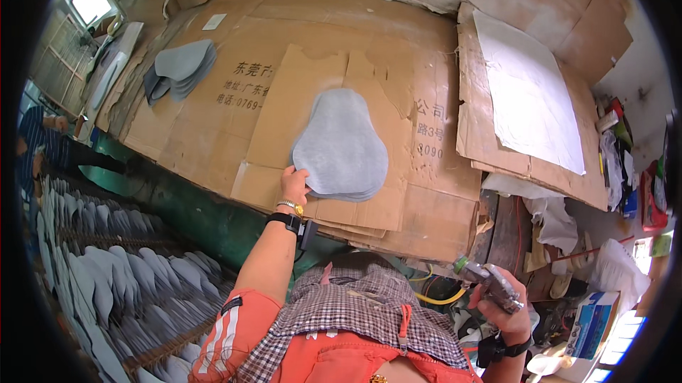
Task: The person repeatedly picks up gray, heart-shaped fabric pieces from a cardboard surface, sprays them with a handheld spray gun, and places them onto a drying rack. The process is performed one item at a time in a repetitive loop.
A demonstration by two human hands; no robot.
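A small stack of grey pear-shaped sheets [342, 143] lies on cardboard in front of me, its narrow end pointing away. At the stack's lower left edge, my left hand [295, 185] has its fingers closed on the rim of a sheet; how many layers it grips is hidden. My right hand [510, 310], low on the right, is wrapped around a metal spray gun [499, 288] with a green tip. The gun is held apart from the stack, off the table's near edge, its tip pointing up and left.
More grey sheets [183, 70] are piled at the table's far left. White paper [529, 92] covers a raised cardboard panel on the right. Racks of hanging grey sheets [106, 283] fill the lower left. A yellow hose [440, 301] runs near the gun. Another person [35, 141] stands far left.
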